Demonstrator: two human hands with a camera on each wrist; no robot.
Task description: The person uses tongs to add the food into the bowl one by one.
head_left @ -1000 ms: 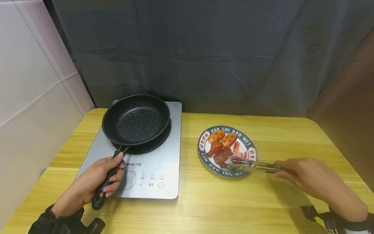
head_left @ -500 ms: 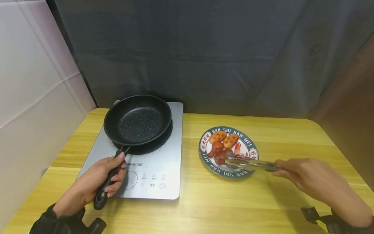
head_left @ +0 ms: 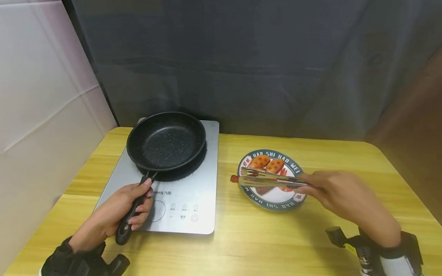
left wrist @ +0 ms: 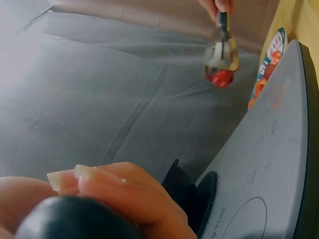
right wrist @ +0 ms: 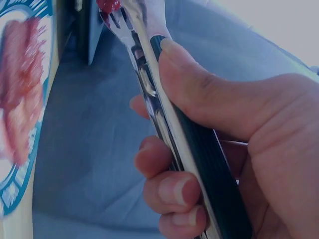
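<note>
My left hand point(head_left: 128, 207) grips the handle of a black speckled frying pan point(head_left: 167, 142), which sits tilted on the induction cooker point(head_left: 203, 184). In my right hand point(head_left: 340, 195) are metal tongs point(head_left: 272, 179) with dark handle grips, held between thumb and fingers. The tongs pinch a red-brown piece of meat point(left wrist: 222, 78); its knobbed end pokes out past the tips in the head view, and the rest is hidden. Below the tongs lies a round plate point(head_left: 276, 205) with a dark lettered rim. Two orange spotted pieces point(head_left: 275, 166), red-and-white shrimp-like food point(right wrist: 22, 89) and a brown slab point(head_left: 264, 190) lie on it.
Both cooker and plate stand on a wooden table point(head_left: 241, 245). A dark curtain point(head_left: 259, 76) hangs behind, a white panel point(head_left: 48, 76) is at the left and a brown one point(head_left: 418, 126) at the right.
The tongs have closed on a red-brown piece, lifted it off the plate and moved left. My left hand keeps its hold on the pan handle; the view has shifted slightly.
</note>
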